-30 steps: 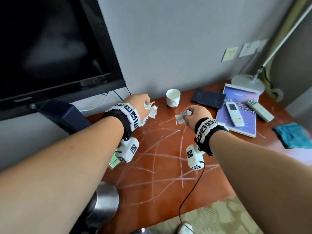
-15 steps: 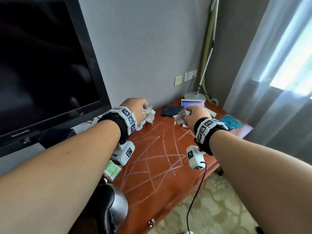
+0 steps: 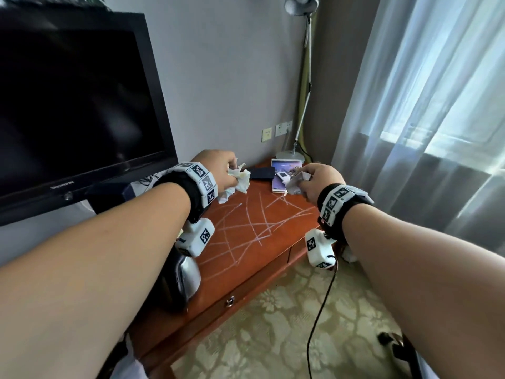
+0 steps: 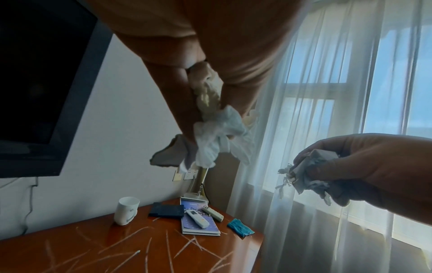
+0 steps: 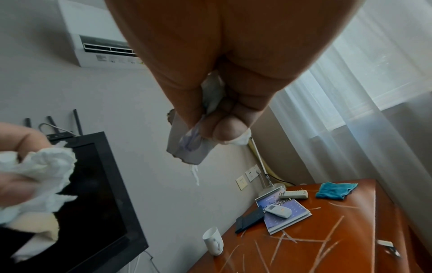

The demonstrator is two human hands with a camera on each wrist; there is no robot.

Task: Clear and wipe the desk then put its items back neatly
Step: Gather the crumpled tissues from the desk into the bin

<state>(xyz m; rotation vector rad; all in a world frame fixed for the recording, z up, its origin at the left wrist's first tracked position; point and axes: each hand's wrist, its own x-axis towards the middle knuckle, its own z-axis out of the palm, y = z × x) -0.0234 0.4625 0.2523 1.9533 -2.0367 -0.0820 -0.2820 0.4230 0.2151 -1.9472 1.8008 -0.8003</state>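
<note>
White mug (image 4: pixel 126 210) hidden in head view.

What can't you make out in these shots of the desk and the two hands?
- Mug: hidden behind the left hand in the head view.
- Teal cloth: hidden behind the right hand in the head view.
- Remote buttons: too small to read.
- Silver object: partly covered by the left forearm.

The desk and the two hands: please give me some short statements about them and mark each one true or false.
1. Each hand holds crumpled paper: left hand one paper wad, right hand another wad. True.
2. The desk is wiped clean. False: white streaks cross it.
3. A white remote lies on the booklet. True.
4. The mug lies tipped over. False: it stands upright.
5. The teal cloth covers the booklet. False: it lies apart, near the desk's edge.
</note>
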